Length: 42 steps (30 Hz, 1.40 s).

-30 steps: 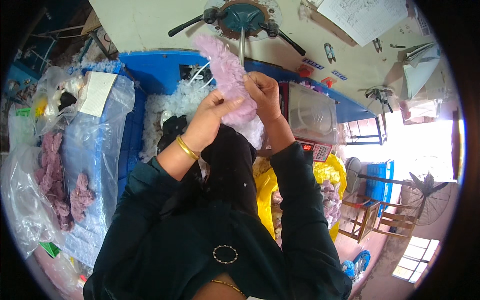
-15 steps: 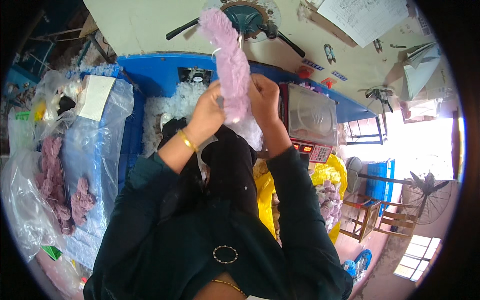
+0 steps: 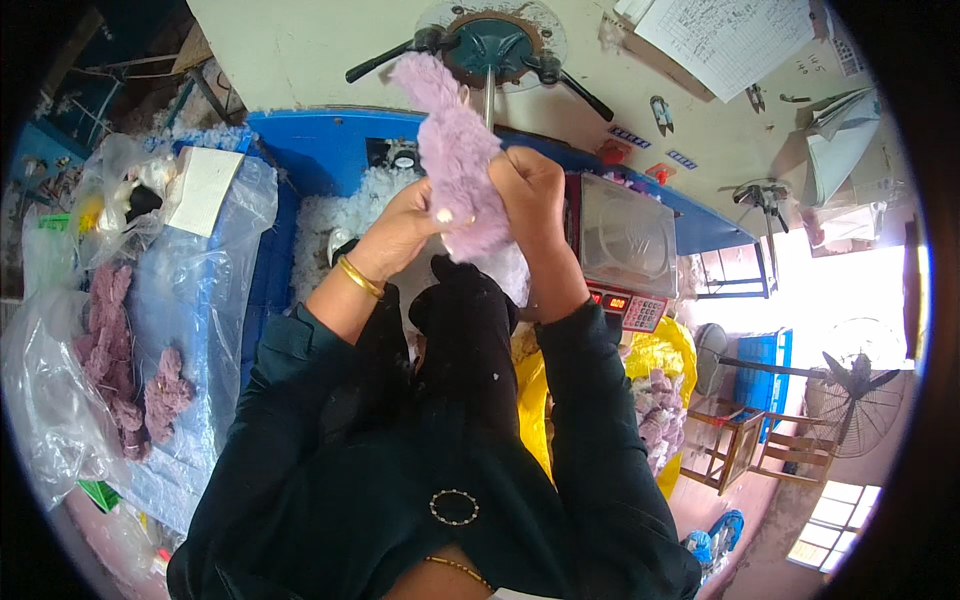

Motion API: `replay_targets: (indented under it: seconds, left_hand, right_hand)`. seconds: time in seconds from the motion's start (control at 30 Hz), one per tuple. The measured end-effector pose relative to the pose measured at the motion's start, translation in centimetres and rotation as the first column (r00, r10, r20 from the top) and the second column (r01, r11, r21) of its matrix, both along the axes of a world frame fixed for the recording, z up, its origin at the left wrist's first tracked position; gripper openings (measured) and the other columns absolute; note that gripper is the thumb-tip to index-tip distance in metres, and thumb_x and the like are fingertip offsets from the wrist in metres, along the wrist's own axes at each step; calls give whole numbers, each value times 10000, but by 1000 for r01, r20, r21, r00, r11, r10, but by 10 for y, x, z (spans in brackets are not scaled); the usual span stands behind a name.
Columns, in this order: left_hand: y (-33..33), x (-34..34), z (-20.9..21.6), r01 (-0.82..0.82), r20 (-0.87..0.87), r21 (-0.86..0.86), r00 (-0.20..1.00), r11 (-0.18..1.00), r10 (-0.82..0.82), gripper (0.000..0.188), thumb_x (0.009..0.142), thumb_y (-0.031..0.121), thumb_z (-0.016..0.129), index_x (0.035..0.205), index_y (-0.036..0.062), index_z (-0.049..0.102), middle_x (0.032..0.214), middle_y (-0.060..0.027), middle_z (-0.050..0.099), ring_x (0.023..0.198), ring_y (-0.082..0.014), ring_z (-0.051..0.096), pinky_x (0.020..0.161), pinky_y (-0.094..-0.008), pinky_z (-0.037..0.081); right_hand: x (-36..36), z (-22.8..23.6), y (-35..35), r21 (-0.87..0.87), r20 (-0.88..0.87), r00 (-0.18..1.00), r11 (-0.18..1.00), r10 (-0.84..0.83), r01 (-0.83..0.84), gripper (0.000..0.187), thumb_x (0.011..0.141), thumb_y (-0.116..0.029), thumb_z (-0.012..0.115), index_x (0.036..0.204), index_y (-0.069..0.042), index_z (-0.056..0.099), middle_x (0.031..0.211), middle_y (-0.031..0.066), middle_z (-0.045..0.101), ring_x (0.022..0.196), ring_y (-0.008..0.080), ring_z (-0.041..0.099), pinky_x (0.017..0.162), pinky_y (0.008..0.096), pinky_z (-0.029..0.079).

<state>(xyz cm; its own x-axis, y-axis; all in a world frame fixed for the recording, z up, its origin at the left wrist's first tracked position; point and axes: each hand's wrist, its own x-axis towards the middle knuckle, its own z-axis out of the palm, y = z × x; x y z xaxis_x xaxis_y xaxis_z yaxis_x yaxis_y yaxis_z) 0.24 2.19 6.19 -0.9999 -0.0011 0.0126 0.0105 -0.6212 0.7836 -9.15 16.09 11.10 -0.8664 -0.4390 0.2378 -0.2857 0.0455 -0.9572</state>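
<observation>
A fluffy pale purple plush skin (image 3: 455, 150) stretches between my hands, its upper end bent to the left. My left hand (image 3: 402, 230), with a gold bangle at the wrist, pinches its lower left side. On the other side my right hand (image 3: 530, 190) is closed on the plush edge. Small pale spots show near its lower end. Behind it a thin metal tube (image 3: 489, 100) sticks out from a dark green round fitting (image 3: 490, 50) with two black-handled levers. Whether the tube goes into the plush I cannot tell.
White stuffing fluff (image 3: 375, 200) fills a blue trough (image 3: 330, 125) below. On the right are a scale (image 3: 628, 235) and a yellow sack (image 3: 660, 350) of purple plush pieces. More plush pieces (image 3: 110, 340) lie on plastic at left. Papers (image 3: 720, 40) and small snips (image 3: 662, 115) lie on the pale panel.
The plush has turned, its lower end now showing more to the right and its upper end lower. More of the metal tube shows. Both hands keep hold.
</observation>
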Motion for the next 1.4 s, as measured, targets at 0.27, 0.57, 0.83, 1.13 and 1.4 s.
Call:
replay_targets:
  seconds: [0.27,0.57,0.83,1.13,1.4]
  left_hand:
    - [13,-15,27,100,137,202,982,974,-129,391,929,333,582,1130,15,479,983,-94,589,791,-180,631,675,-351,576]
    - [34,-15,14,-159,41,-100,986,982,164,357,989,266,461,1189,-15,371,1091,-179,525,784,-218,658,635,-348,603]
    - [39,-19,38,-188,132,-101,971,977,200,429,1010,327,388,1261,-4,283,1052,-174,567,774,-310,680,664,-366,602]
    - [36,9,62,-188,85,-300,971,935,222,487,965,241,516,1295,-50,306,1126,-204,522,738,-240,676,564,-282,591]
    - [10,-5,52,-168,168,-311,959,936,228,541,971,343,488,1302,-47,314,1106,-182,543,551,-213,651,491,-264,554]
  right_hand:
    - [-55,-17,48,115,93,960,955,263,-273,197,885,-221,606,834,-32,589,761,-28,538,736,73,496,649,242,402]
    - [20,23,-18,483,-482,876,843,29,238,545,836,-490,611,1083,-4,618,1002,213,638,887,386,604,767,369,481]
    - [-20,32,-21,382,-141,990,924,25,31,574,876,-530,524,951,32,615,872,268,642,842,424,614,737,447,467]
    - [19,28,-7,144,88,993,987,-84,71,631,885,-565,513,1043,40,596,988,215,643,919,262,619,812,370,457]
    - [14,30,-38,257,-11,970,937,-241,236,640,883,-551,522,1074,56,593,985,232,648,919,287,628,821,360,463]
